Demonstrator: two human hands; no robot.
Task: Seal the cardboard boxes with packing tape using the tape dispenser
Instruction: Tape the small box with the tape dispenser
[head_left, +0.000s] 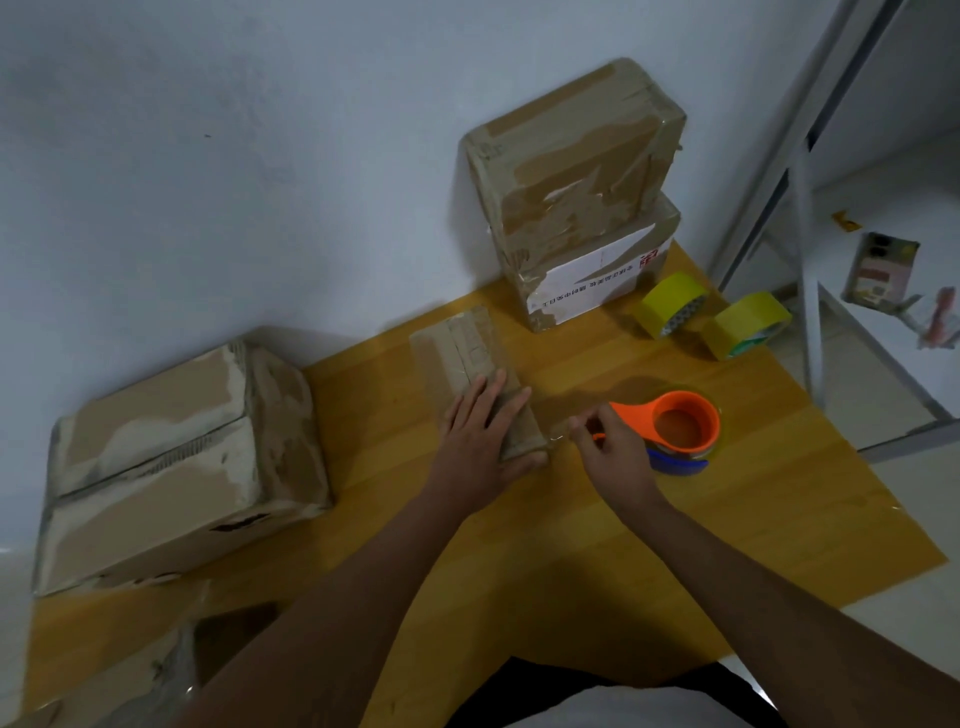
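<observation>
— Cardboard first: where is the box being worked on?
— From the head camera, a small flat box (475, 382) lies on the wooden table (727, 519), near its middle. The left hand (480, 431) rests on top of it with the fingers straight and spread, pressing down.
— And the other hand?
— The right hand (610, 441) is just right of the box, fingers curled, thumb and fingertips pinching what looks like a clear tape end (558, 428); it is hard to make out. The orange tape dispenser (675, 428) sits on the table, touching that hand's far side.
— Other boxes?
— A big box (171, 462) stands at the left edge. Two boxes (576, 192) are stacked against the wall, with two yellow tape rolls (711, 319) beside them.
</observation>
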